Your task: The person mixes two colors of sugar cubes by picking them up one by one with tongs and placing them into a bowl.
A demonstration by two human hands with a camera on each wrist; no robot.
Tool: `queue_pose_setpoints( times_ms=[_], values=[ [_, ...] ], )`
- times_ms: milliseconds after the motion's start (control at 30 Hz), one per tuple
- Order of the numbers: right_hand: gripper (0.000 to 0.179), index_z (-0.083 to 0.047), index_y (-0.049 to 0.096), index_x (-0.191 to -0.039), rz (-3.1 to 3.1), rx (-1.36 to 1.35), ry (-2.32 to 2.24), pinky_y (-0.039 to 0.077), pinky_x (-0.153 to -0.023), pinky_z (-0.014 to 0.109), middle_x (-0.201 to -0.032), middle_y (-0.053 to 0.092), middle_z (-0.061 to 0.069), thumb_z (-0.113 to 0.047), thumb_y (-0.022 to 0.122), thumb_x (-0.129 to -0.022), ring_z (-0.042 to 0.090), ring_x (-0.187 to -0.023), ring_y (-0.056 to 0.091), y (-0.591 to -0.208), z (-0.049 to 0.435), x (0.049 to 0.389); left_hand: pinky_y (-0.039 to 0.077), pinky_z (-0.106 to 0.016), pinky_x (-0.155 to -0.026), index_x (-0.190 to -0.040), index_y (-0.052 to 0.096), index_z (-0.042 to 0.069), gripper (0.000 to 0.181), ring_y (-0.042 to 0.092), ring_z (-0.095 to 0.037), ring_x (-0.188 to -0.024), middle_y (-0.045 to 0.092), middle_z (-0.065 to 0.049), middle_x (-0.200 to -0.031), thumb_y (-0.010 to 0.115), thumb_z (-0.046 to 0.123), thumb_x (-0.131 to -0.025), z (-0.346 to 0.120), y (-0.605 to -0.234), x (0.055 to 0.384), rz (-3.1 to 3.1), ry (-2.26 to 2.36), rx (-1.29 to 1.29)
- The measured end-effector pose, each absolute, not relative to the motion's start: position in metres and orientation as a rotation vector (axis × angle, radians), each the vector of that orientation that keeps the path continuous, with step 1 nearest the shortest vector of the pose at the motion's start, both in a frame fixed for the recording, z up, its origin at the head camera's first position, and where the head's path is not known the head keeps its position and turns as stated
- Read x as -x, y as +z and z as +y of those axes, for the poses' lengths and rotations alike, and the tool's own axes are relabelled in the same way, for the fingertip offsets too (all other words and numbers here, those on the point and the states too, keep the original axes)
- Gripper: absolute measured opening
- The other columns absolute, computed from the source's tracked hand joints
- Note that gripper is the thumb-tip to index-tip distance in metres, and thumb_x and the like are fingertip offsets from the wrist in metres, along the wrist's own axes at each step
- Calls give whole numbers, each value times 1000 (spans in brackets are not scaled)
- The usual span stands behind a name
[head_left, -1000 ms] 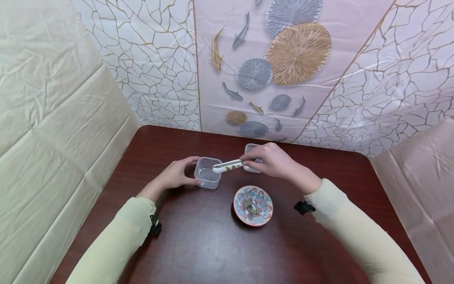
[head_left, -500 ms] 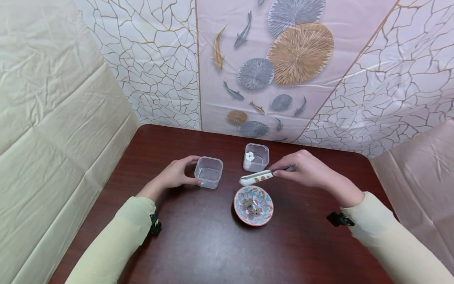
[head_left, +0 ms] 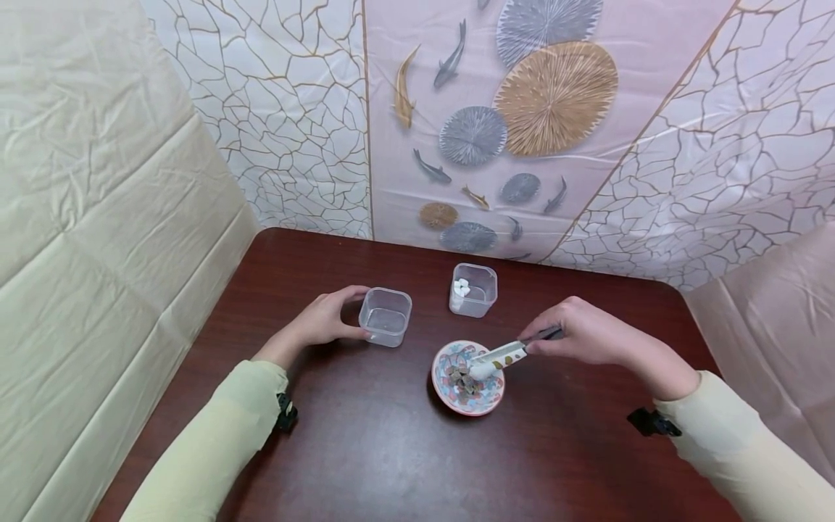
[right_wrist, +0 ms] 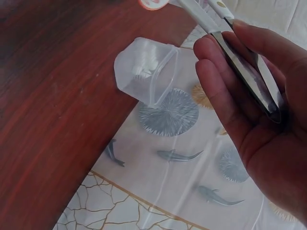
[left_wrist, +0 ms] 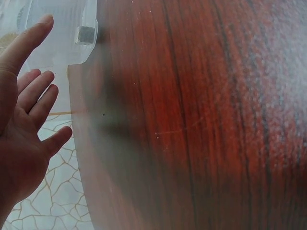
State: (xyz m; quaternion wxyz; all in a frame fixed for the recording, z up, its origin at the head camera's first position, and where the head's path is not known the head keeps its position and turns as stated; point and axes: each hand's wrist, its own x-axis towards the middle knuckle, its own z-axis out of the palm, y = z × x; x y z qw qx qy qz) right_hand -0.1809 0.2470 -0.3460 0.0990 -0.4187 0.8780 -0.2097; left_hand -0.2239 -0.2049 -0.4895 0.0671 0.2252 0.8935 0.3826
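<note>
My left hand (head_left: 329,317) steadies a clear plastic container (head_left: 385,317), thumb on the near side and fingers on the far side. A small dark square piece (left_wrist: 86,35) shows through its wall in the left wrist view. My right hand (head_left: 583,331) holds tongs (head_left: 512,353) with white patterned ends; its thumb and fingers grip the metal arms (right_wrist: 247,72) in the right wrist view. The tong tips are in a patterned bowl (head_left: 446,397), at several grey-brown pieces (head_left: 462,380). Whether the tips hold a piece, I cannot tell.
A second clear container (head_left: 479,300) stands behind the bowl, with white pieces (head_left: 461,287) at its left side. The dark wooden table (head_left: 365,449) ends at a patterned cloth backdrop (head_left: 306,145). Cream cloth (head_left: 117,261) hangs along the left side.
My right hand has moved the tongs from over the left container, rightward and nearer, down into the bowl. The second container now shows fully. My left hand stays in place.
</note>
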Motion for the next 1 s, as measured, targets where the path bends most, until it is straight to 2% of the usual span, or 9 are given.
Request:
queue_pose_setpoints(
  times_ms=[267,533,633,867,1000],
  values=[
    [18,-16,86,-108,2713,1393,-685,57,-69,28,-99,80,-9,-8,83,-92,-2,-82,67,-350,227,193,43,-53,-118,-150,57,8,85,60,-30,-139,67,-15,-144,97,31,-79,-204,-489,223,2699,1151,-688],
    [15,-12,85,-108,2756,1548,-735,60,-73,39,-99,81,-4,-10,82,-93,9,-86,74,-360,181,216,42,-52,-119,-151,56,9,86,59,-29,-140,67,-15,-146,97,31,-79,-205,-489,223,2690,1145,-673],
    [14,-12,85,-109,2736,1568,-689,58,-74,39,-99,80,-4,-14,81,-95,10,-84,72,-365,161,225,42,-53,-119,-152,55,9,86,58,-30,-141,66,-15,-147,97,31,-80,-205,-488,223,2689,1133,-668],
    [17,-9,83,-112,2715,1585,-548,58,-80,45,-105,81,2,-16,79,-97,21,-91,75,-378,126,241,43,-52,-119,-152,56,9,86,59,-30,-140,66,-15,-147,97,30,-79,-203,-488,223,2689,1134,-676],
    [15,-9,83,-111,2663,1583,-525,58,-79,42,-104,81,2,-15,79,-98,19,-90,75,-382,116,248,43,-53,-118,-152,55,7,86,59,-30,-140,66,-16,-146,97,30,-80,-202,-487,223,2693,1137,-693]
  ],
)
